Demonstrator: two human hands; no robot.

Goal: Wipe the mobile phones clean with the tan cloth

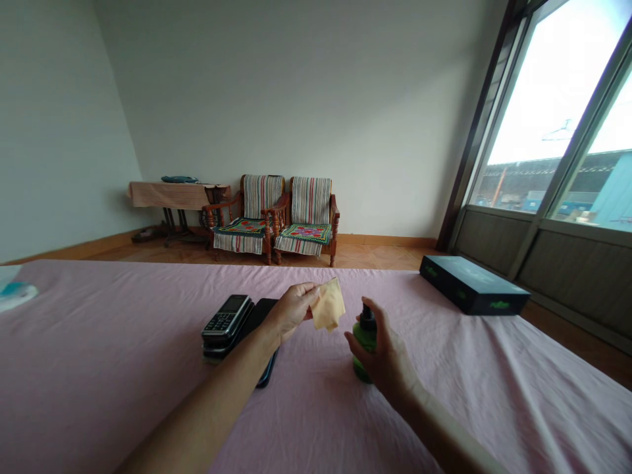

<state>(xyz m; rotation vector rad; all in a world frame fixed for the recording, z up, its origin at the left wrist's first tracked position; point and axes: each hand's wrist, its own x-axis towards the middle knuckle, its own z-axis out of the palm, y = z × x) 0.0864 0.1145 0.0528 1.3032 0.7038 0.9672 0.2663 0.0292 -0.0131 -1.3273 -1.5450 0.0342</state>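
A pink sheet (123, 329) spreads under everything, with the green bottle (364, 334) standing upright near its middle, seemingly resting on the cloth surface. Beyond the bottle and to its right lies a closed black box (474, 280), well apart from both hands. Left of the bottle is a pile of handsets, a keypad phone (227, 318) uppermost, and just beside the pile a flat dark device (261, 312) partly covered by the left forearm; how many pieces there are I cannot tell. The hands are apart. The right hand (392, 352) curves around the bottle's upper part, index finger at the black pump top (367, 317), thumb spread to the near left; whether it grips or presses firmly is not clear. The left hand (291, 309) pinches a small yellow cloth (328, 306), held up left of the bottle and slightly beyond it. This looks like an early stage: cloth picked up, bottle within grasp, yet no liquid shows on the fabric and it touches neither phone nor device, so any use of it there appears undone.
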